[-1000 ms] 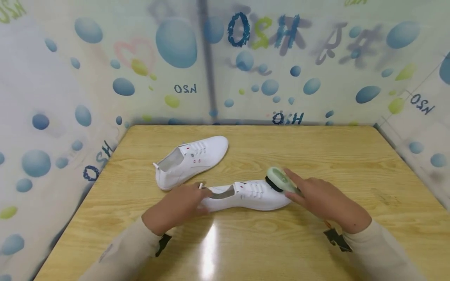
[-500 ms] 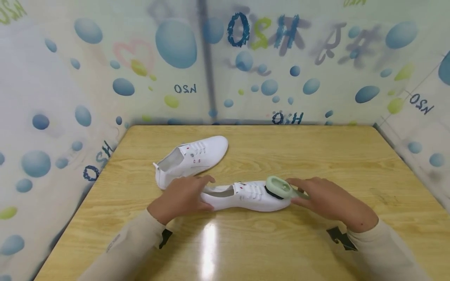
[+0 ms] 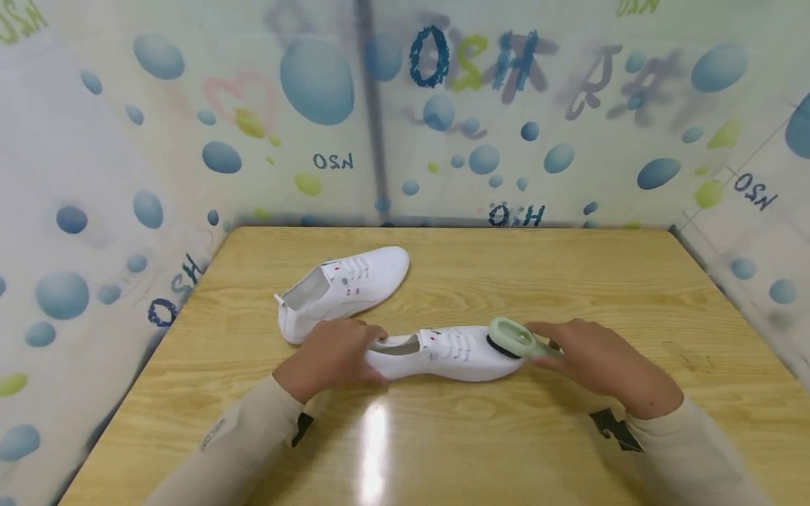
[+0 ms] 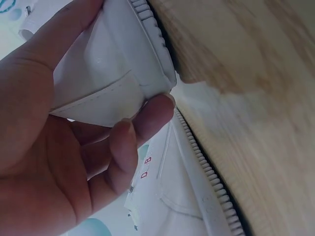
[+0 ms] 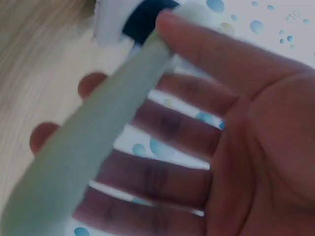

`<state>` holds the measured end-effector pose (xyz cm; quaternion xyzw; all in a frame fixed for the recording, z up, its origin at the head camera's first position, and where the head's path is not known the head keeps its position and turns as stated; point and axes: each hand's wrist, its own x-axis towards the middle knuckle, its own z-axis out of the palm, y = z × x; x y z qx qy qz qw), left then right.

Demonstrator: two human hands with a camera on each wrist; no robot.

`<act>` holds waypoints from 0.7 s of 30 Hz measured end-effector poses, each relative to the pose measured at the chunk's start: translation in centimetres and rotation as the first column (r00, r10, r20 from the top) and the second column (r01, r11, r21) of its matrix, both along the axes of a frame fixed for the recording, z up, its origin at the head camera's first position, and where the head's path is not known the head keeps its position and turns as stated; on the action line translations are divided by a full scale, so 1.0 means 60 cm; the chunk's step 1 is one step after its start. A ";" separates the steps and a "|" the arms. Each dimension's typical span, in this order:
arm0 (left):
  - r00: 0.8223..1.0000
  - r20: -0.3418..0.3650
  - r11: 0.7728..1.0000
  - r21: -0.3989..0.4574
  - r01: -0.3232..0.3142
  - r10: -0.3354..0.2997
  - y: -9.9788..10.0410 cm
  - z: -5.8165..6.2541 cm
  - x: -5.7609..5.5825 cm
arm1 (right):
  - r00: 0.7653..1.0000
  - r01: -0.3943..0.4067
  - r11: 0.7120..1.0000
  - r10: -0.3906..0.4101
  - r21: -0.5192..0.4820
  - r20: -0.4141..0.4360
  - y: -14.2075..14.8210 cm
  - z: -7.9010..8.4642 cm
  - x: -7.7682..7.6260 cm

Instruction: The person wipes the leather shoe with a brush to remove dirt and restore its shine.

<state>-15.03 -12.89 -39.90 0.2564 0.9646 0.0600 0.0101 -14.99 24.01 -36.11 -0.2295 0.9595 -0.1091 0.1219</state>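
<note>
A white lace-up shoe (image 3: 471,362) lies on the table with its toe to the right. My left hand (image 3: 335,355) grips its heel; in the left wrist view the thumb and fingers (image 4: 155,115) curl round the heel part. My right hand (image 3: 591,355) holds a pale green brush (image 3: 514,337) by its handle (image 5: 93,132), thumb pressed along it and fingers behind. The dark bristles (image 3: 500,349) sit on the top of the toe. Behind, to the left, stands the other white shoe (image 3: 373,277), with small red letters on its side.
The wooden table (image 3: 569,274) spreads under both shoes, with a bright glare streak in front. Patterned walls (image 3: 405,140) with blue and green dots rise at the back and both sides.
The brush first tilted flatter and came down on the toe, then slid slightly right toward the tip. My left hand loosened, then closed again round the heel. The other shoe stayed put.
</note>
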 end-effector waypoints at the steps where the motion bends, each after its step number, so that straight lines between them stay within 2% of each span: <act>1: 1.000 0.003 1.000 -0.002 0.004 -0.004 0.000 0.000 0.000 | 1.000 -0.004 1.000 0.005 -0.009 0.014 0.001 0.001 0.000; 6: 1.000 0.009 1.000 -0.021 0.012 -0.012 0.000 0.000 0.000 | 0.999 -0.034 0.999 0.034 -0.032 0.005 -0.005 -0.004 0.000; 13: 1.000 -0.006 1.000 -0.029 0.009 -0.009 0.001 0.000 0.002 | 0.999 0.019 1.000 -0.019 -0.001 -0.045 -0.010 -0.008 -0.001; 16: 1.000 -0.011 0.999 -0.033 0.012 -0.012 0.001 -0.002 0.003 | 1.000 0.018 1.000 -0.018 -0.002 -0.018 0.000 -0.004 0.000; 21: 0.999 -0.029 0.999 -0.024 0.021 -0.021 -0.001 -0.005 0.005 | 0.998 -0.026 0.999 0.029 -0.034 0.064 0.009 -0.001 -0.001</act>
